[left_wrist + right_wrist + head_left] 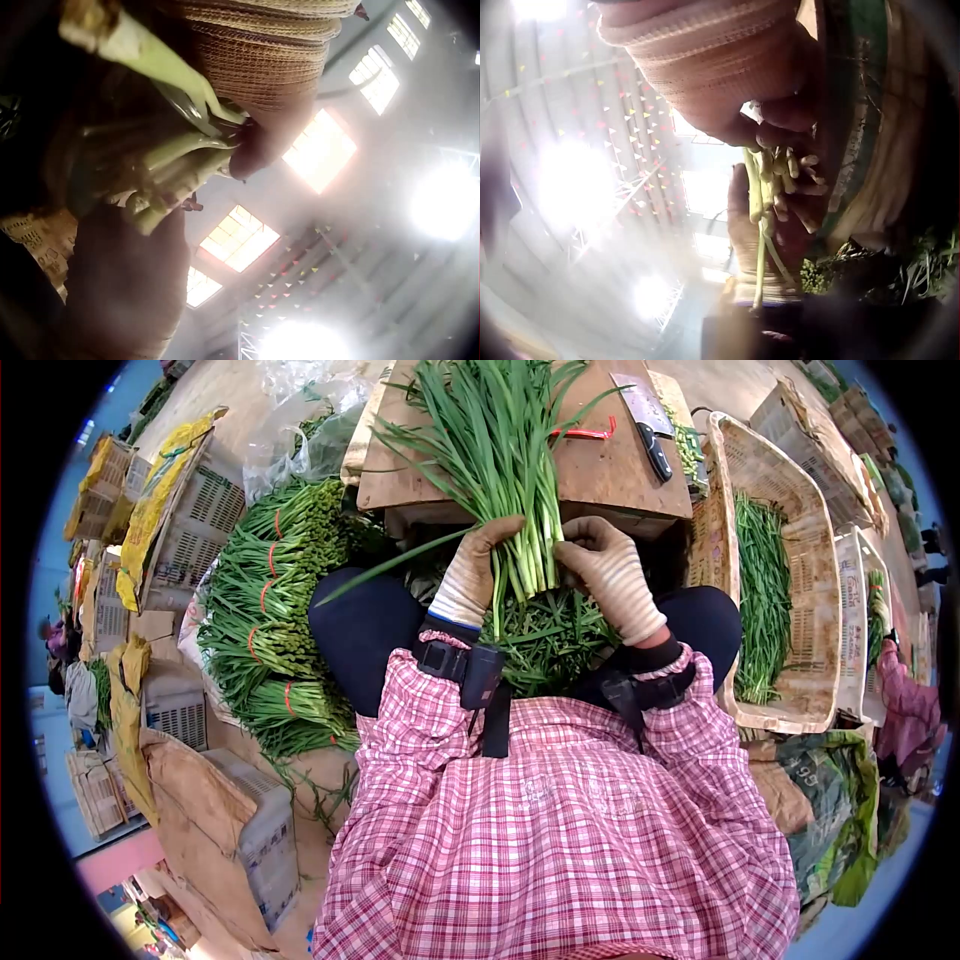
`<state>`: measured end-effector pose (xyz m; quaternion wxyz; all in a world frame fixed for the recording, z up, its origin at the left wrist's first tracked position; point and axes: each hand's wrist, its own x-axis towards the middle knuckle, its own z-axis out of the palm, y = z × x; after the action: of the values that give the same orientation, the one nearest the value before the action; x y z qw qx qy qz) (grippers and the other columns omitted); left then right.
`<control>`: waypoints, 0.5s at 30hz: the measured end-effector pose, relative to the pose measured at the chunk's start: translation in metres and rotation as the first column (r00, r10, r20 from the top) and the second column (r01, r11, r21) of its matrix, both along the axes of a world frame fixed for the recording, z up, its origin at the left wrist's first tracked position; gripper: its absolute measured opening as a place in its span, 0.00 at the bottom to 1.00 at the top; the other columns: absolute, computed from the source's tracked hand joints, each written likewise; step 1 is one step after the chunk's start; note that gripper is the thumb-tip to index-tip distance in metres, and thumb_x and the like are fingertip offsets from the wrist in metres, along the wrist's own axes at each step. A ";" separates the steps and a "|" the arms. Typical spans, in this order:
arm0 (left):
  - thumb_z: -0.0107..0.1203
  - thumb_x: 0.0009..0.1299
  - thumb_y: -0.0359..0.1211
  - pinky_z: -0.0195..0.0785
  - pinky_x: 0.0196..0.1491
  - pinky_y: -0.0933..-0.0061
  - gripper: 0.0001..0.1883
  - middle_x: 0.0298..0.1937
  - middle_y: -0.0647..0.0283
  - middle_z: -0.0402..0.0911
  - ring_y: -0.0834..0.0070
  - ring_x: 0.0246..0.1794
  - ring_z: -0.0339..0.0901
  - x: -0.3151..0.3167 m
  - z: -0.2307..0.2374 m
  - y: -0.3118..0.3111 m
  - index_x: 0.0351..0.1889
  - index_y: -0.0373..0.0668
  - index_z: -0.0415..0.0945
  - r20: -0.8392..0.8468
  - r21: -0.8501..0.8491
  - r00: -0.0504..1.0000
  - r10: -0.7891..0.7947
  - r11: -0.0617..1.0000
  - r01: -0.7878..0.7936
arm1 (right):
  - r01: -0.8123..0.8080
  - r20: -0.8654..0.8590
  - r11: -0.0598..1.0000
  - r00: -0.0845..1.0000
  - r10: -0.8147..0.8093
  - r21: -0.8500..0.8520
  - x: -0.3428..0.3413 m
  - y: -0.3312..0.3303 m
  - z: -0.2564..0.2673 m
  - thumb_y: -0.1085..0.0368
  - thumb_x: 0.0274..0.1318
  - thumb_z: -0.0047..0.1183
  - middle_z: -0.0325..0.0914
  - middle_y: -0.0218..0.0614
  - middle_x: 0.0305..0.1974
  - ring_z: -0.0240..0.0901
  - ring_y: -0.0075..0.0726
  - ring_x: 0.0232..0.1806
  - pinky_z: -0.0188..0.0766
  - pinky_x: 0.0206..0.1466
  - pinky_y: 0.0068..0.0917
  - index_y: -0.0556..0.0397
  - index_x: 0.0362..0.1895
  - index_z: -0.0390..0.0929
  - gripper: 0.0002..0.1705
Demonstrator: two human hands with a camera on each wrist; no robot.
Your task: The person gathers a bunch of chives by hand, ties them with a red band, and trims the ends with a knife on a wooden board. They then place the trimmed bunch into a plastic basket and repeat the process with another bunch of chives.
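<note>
A loose bunch of long green stalks lies with its leaves on the wooden board and its pale ends toward the person. The gloved left hand grips the bunch from the left side, thumb across the stalks. On the right side, the gloved right hand pinches the pale lower stalks between thumb and fingers. One long leaf sticks out leftward past the left wrist. Pale stalk ends show close up beside the left glove. In the right wrist view, cut ends hang below the right glove.
On the board lie a knife and a red band. Banded green bundles are piled at the left. A crate of greens stands at the right. Loose leaves lie between the knees.
</note>
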<state>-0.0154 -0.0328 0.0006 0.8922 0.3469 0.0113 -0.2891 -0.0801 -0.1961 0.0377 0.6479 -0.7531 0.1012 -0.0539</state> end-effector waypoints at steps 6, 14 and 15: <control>0.49 0.63 0.31 0.75 0.48 0.61 0.11 0.38 0.56 0.81 0.65 0.37 0.80 0.001 -0.006 -0.007 0.39 0.35 0.77 -0.167 -0.201 0.983 -0.078 0.979 0.044 | -0.038 -0.089 0.995 0.996 0.030 -0.091 -0.008 -0.015 0.016 0.65 0.50 0.56 0.78 0.34 0.27 0.73 0.29 0.25 0.71 0.31 0.26 0.62 0.40 0.76 0.14; 0.46 0.59 0.30 0.74 0.51 0.55 0.18 0.43 0.50 0.81 0.57 0.42 0.80 0.002 -0.013 -0.008 0.46 0.30 0.74 -0.254 -0.351 0.966 -0.043 0.935 -0.051 | 0.023 0.140 0.853 0.988 0.059 -0.522 0.053 -0.005 0.041 0.65 0.54 0.48 0.79 0.52 0.35 0.77 0.52 0.38 0.72 0.43 0.38 0.56 0.42 0.79 0.13; 0.46 0.59 0.30 0.74 0.51 0.54 0.19 0.43 0.50 0.81 0.57 0.42 0.80 0.000 -0.010 -0.009 0.46 0.30 0.74 -0.270 -0.379 0.961 -0.066 0.925 -0.043 | -0.013 0.155 0.755 0.976 0.151 -0.655 0.064 -0.008 0.042 0.65 0.53 0.49 0.79 0.52 0.35 0.77 0.52 0.39 0.72 0.44 0.38 0.55 0.43 0.79 0.14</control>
<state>-0.0152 -0.0419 -0.0098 0.9303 0.1232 0.0778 -0.3367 -0.0160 -0.2043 0.0794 0.3547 -0.9254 -0.0219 -0.1319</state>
